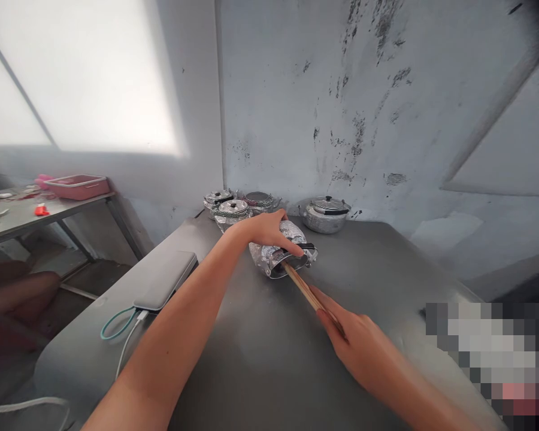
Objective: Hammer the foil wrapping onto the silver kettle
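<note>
My left hand (272, 230) grips a small silvery metal pot (263, 256) from above, its thumb near the rim. The pot lies tilted on the grey table, its mouth toward me, with a black handle at the rim. My right hand (345, 326) is closed round wooden sticks (303, 287), whose far ends go inside the pot's mouth. What the stick tips touch inside is hidden.
Lidded metal pots (233, 208) stand behind at the table's back edge, and a wider one (326, 215) by the wall. A power bank (166, 281) with cables lies left. A pink basket (78, 187) sits on another table. Someone's limb shows far left; a blurred-out area covers the lower right.
</note>
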{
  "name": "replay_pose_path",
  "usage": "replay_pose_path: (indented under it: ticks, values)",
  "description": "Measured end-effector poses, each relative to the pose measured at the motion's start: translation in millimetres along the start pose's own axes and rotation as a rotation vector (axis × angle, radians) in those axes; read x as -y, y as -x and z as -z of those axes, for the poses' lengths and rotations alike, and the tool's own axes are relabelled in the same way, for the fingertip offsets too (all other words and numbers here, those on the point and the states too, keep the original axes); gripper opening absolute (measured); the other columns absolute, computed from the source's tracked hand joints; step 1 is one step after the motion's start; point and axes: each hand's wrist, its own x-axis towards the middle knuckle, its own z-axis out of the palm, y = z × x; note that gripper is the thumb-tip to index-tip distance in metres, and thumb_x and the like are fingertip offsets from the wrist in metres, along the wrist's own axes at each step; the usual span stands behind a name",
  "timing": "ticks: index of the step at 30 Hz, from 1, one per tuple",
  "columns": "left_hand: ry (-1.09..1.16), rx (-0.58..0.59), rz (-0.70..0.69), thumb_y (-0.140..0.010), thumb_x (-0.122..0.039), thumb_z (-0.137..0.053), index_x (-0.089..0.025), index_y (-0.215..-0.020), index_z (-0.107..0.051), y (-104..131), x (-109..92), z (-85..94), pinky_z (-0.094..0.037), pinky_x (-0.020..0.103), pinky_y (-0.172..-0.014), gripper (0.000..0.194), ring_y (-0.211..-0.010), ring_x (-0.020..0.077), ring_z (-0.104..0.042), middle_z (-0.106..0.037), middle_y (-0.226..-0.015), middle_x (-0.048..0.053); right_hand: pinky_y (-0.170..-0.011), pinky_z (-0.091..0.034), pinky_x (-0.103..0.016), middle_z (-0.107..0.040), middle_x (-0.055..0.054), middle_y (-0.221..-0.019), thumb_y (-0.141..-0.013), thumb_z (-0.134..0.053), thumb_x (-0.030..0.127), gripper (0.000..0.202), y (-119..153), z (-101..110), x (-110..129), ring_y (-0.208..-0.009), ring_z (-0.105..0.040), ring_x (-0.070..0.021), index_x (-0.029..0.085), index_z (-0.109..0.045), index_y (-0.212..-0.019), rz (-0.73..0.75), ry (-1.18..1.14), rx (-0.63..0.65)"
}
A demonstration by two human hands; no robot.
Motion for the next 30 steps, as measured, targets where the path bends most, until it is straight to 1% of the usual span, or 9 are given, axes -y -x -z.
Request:
replay_pose_path:
  ticks: [7, 11, 15, 17, 20, 23, 25, 28, 30]
  values:
    - [-0.002, 0.001, -0.007, -0.054, -0.080, -0.070, -0.024, -0.143, -0.037, 1, 0, 0.7, -0.048, 0.035, -0.079, 0.109, -0.116, 0.0377, -0.056, -0.053, -0.140, 0.013, -0.047, -0.029, -0.027, -0.052, 0.004, -0.052, -0.101, -0.023, 0.045, 0.055, 0, 1, -1, -0.045, -0.050, -0.0184, 0.029, -0.039, -0.151, -0.010, 0.047, -0.021]
    - [0.006, -0.006, -0.007, -0.055, -0.078, -0.070, -0.024, -0.142, -0.037, 1, 2, 0.8, -0.048, 0.034, -0.080, 0.108, -0.115, 0.0364, -0.057, -0.054, -0.138, 0.013, -0.046, -0.026, -0.027, -0.050, 0.005, -0.049, -0.101, -0.023, 0.047, 0.055, -1, 6, -7, -0.041, -0.048, -0.0179, 0.025, -0.040, -0.149, 0.032, 0.088, -0.100]
    - [0.012, -0.044, -0.009, -0.058, -0.079, -0.068, -0.024, -0.138, -0.045, -1, 9, 1.4, -0.047, 0.033, -0.083, 0.099, -0.117, 0.0354, -0.056, -0.055, -0.139, 0.012, -0.048, -0.023, -0.028, -0.056, 0.002, -0.051, -0.101, -0.024, 0.044, 0.046, -6, 8, -22, -0.042, -0.053, -0.0186, 0.024, -0.057, -0.127, 0.065, 0.259, -0.094]
    - [0.007, -0.084, -0.003, -0.062, -0.079, -0.066, -0.024, -0.136, -0.049, -2, 14, 3.7, -0.045, 0.034, -0.088, 0.093, -0.121, 0.0359, -0.053, -0.054, -0.141, 0.011, -0.049, -0.019, -0.028, -0.057, 0.002, -0.052, -0.101, -0.026, 0.043, 0.042, -8, 11, -30, -0.042, -0.053, -0.0186, 0.025, -0.060, -0.116, 0.086, 0.351, -0.099]
    - [0.039, -0.162, 0.022, -0.066, -0.077, -0.064, -0.023, -0.135, -0.054, 0, 23, 9.7, -0.044, 0.033, -0.089, 0.088, -0.123, 0.0360, -0.052, -0.055, -0.141, 0.010, -0.049, -0.016, -0.028, -0.057, 0.003, -0.051, -0.101, -0.029, 0.042, 0.036, -10, 22, -37, -0.041, -0.052, -0.0172, 0.027, -0.060, -0.114, 0.164, 0.426, -0.138]
    - [0.174, -0.257, 0.080, -0.067, -0.073, -0.067, -0.024, -0.134, -0.056, 3, 34, 15.0, -0.045, 0.031, -0.085, 0.083, -0.118, 0.0337, -0.056, -0.057, -0.138, 0.009, -0.048, -0.022, -0.027, -0.056, 0.005, -0.051, -0.100, -0.033, 0.039, 0.032, -8, 33, -37, -0.041, -0.051, -0.0144, 0.026, -0.059, -0.113, 0.281, 0.366, -0.225]
    - [0.362, -0.274, 0.118, -0.068, -0.069, -0.068, -0.023, -0.123, -0.063, 5, 39, 15.6, -0.047, 0.030, -0.080, 0.071, -0.113, 0.0309, -0.059, -0.061, -0.133, 0.008, -0.048, -0.028, -0.025, -0.055, 0.006, -0.052, -0.100, -0.034, 0.037, 0.030, -6, 37, -34, -0.041, -0.049, -0.0126, 0.025, -0.057, -0.115, 0.339, 0.263, -0.319]
    - [0.692, -0.160, 0.130, -0.076, -0.065, -0.062, -0.020, -0.097, -0.069, 7, 43, 12.0, -0.050, 0.029, -0.068, 0.049, -0.087, 0.0241, -0.065, -0.071, -0.104, 0.007, -0.049, -0.037, -0.023, -0.052, 0.007, -0.056, -0.100, -0.035, 0.036, 0.028, 1, 37, -27, -0.043, -0.048, -0.0114, 0.024, -0.052, -0.118, 0.314, 0.073, -0.453]
    - [0.881, -0.088, 0.136, -0.077, -0.059, -0.063, -0.020, -0.086, -0.069, 9, 43, 8.7, -0.050, 0.029, -0.064, 0.041, -0.072, 0.0198, -0.064, -0.071, -0.086, 0.005, -0.048, -0.039, -0.022, -0.050, 0.007, -0.058, -0.100, -0.037, 0.038, 0.025, 6, 35, -22, -0.045, -0.048, -0.0115, 0.024, -0.049, -0.117, 0.283, -0.022, -0.530]
